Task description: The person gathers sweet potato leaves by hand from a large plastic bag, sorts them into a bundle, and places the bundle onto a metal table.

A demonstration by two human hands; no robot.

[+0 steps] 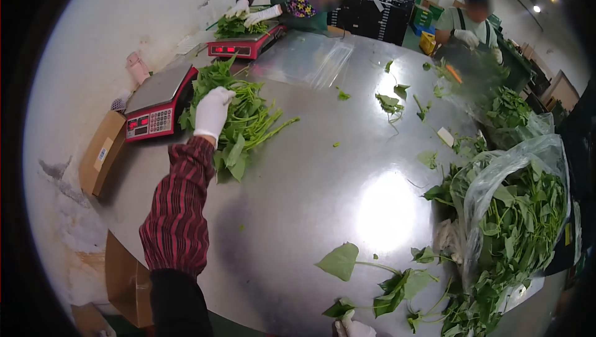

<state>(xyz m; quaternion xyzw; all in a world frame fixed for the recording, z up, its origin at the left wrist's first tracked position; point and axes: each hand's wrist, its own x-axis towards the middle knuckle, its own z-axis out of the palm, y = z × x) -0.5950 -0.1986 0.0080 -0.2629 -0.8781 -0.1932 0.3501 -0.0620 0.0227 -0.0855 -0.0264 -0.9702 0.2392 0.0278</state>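
Observation:
My left hand (213,112), in a white glove below a red-and-black striped sleeve, is closed on a pile of leafy green stems (251,116). The pile lies on the metal table, beside a red digital scale (151,120) with a bare plate. Its leaves point towards the scale and its stems fan out to the right. At the bottom edge shows part of my right hand (355,326), also white-gloved, close to loose leafy stems (391,290). Its fingers are mostly cut off by the frame.
Across the metal table (298,182), a co-worker's gloved hands (261,15) rest on greens on a second red scale (239,48). Clear plastic bags (307,58) lie nearby. An open plastic bag of greens (515,213) stands right. Another person (472,30) works at the far right.

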